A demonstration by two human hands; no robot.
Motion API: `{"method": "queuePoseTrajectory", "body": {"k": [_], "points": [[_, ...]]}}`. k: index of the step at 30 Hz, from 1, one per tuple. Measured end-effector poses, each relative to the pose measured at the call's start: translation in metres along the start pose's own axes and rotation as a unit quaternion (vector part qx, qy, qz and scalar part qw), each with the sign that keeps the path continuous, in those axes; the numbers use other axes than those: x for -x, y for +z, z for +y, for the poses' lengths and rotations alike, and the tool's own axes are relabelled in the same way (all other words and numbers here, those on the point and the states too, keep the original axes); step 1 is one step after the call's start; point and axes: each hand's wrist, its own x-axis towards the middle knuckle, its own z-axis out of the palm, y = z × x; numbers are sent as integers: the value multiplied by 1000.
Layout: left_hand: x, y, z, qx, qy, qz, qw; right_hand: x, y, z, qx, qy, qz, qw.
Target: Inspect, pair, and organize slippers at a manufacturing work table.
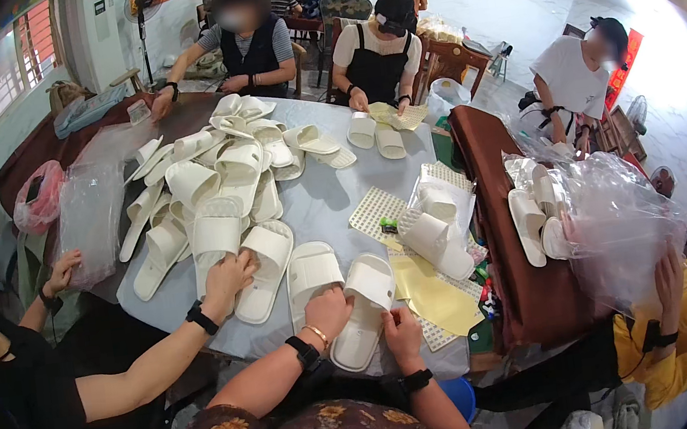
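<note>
Two white slippers lie side by side near the table's front edge, toes pointing away from me. My left hand [330,313] is over the back part of the left slipper [314,273], fingers bent down onto it and the fingertips close to the other slipper. The right slipper [364,315] has a small dark round mark on its strap. At its right edge my right hand [403,332] closes with thumb and bent fingers. Just left, a co-worker's hand [230,281] touches another white slipper [264,267].
A pile of white slippers [240,171] covers the table's left half. Yellow paper [429,296] and dotted sticker sheets [375,215] lie right, beside more slippers [432,234]. Clear plastic bags [93,219] lie far left. Several people sit or stand around; one person holds plastic bags [625,236].
</note>
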Motion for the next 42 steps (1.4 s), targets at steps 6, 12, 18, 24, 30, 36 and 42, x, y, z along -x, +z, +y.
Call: {"method": "queuePoseTrajectory", "body": {"k": [6,12,18,24,30,36,42], "points": [[-3,-41,4,87,-3,64,994,1,-6,7,-98,37,7,995],[-11,-89,-4,439,33,84,894,2,-8,5,-123,46,5,991],[2,-95,-32,885,10,-47,463,2,-9,1,-152,76,1,985],[53,-90,-61,915,19,-121,383,2,-8,-1,-160,98,-9,982],[67,-91,-69,915,14,-133,381,5,-8,0,-176,84,-5,981],[70,-92,-67,913,9,-138,385,4,-6,5,-156,44,13,987],[74,-93,-68,913,8,-141,383,3,-7,4,-146,45,5,988]]}}
